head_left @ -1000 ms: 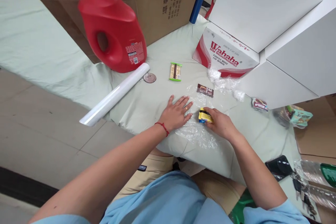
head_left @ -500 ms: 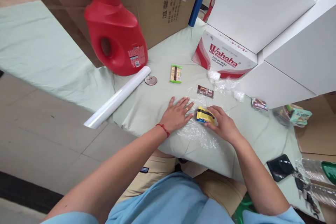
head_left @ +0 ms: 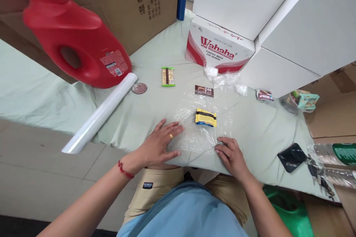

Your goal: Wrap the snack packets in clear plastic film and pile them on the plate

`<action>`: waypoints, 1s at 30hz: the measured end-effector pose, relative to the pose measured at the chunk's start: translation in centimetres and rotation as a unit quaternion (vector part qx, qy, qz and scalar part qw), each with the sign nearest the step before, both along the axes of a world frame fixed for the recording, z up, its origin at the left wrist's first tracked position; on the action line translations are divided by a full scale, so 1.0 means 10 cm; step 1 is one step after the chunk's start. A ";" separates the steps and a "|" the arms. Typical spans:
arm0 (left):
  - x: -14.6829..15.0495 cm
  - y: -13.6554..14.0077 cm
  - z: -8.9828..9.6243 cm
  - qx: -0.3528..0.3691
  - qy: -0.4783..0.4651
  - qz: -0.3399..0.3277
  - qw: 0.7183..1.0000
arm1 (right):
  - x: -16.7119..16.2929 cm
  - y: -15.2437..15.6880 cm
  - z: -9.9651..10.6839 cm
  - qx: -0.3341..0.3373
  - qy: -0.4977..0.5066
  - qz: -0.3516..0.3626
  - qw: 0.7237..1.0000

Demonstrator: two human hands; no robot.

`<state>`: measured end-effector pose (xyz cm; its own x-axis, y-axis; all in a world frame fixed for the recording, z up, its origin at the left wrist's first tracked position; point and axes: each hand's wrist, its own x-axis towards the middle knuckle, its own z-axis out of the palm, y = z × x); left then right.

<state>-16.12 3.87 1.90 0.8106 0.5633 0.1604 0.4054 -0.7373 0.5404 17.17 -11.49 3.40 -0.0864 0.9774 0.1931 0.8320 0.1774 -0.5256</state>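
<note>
Both hands have drawn back from the yellow snack packet (head_left: 205, 117): my left hand (head_left: 160, 144) and right hand (head_left: 229, 154) flatten the plastic film's (head_left: 194, 137) near edge, empty, packet centred beyond.

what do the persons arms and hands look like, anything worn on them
Both forearms are bare, with no gloves. The left hand has a gold-coloured ring on one finger, and a thin red string bracelet circles the left wrist. The right hand shows no ring or band that can be seen. A light blue shirt shows at the bottom of the view; no sleeve reaches the forearms.
</note>
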 end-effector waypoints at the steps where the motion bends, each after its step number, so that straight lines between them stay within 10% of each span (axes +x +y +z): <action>1: -0.05 -0.02 -0.01 0.001 0.017 -0.011 1.000 | -0.01 0.02 0.02 0.008 0.009 -0.002 1.000; 10: 0.22 0.39 0.33 -0.058 -0.070 0.097 0.991 | 0.23 0.58 0.51 -0.041 0.145 0.000 0.989; 16: 0.54 0.89 0.41 -0.154 -0.084 0.199 0.964 | 0.44 1.14 0.38 -0.133 0.245 -0.084 0.957; 20: 0.63 1.02 0.27 -0.167 -0.055 0.218 0.960 | 0.50 1.27 0.30 -0.119 0.124 -0.136 0.976; 25: 0.65 1.04 0.17 -0.170 -0.053 0.232 0.956 | 0.28 1.27 0.53 0.068 -0.112 -0.123 0.984; 30: 0.62 1.05 0.20 -0.129 -0.091 0.259 0.953 | 0.05 1.59 0.57 -0.057 -0.032 -0.052 0.997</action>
<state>-9.96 14.33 3.86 0.3855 0.9197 0.0740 0.5616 -0.2976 0.7720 17.63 4.37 9.15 0.0082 0.9969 0.0778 0.8753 0.0305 -0.4827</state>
